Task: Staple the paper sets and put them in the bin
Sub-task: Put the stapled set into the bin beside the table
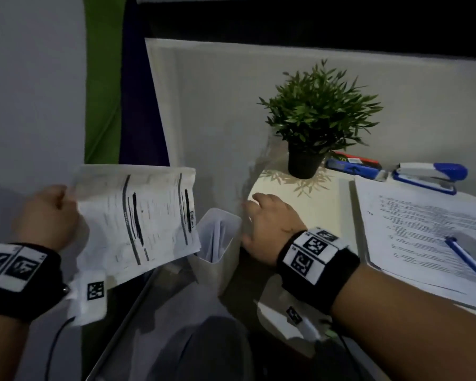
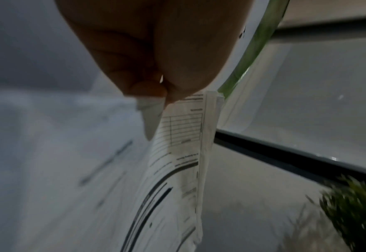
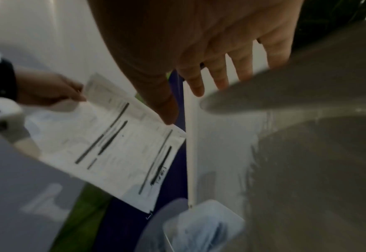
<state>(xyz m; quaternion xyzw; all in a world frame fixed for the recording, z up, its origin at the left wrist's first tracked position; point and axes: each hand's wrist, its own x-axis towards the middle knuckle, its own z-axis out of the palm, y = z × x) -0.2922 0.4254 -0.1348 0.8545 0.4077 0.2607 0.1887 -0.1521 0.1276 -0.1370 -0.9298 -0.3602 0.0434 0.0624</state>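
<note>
The left hand (image 1: 48, 215) held a set of white printed paper sheets (image 1: 138, 218) by one corner, its grip a pinch of thumb and fingers (image 2: 147, 87) closed on the paper's edge, so that the sheets hung tilted in the air to the left of the worktop. The lower right corner of the set lay just above the rim of the translucent white plastic bin (image 1: 226, 257), which stood below the edge of the pale round worktop (image 1: 322, 204) and already had papers standing in it. The right hand (image 1: 270, 226) hovered over the worktop's left edge beside the bin, its grip wide, with fingers (image 3: 221, 75) straight and spread and nothing in them. Whether the held set carried a staple could not be told, as the wrist views were blurred. Farther back on the worktop stood a small green leafy plant in a black pot (image 1: 313, 119), and to its right lay a blue and white stapler (image 1: 429, 176) beside a blue and red box (image 1: 355, 165). A stack of white printed sheets (image 1: 423, 229) lay at the right with a blue pen (image 1: 467, 259) on top.
</note>
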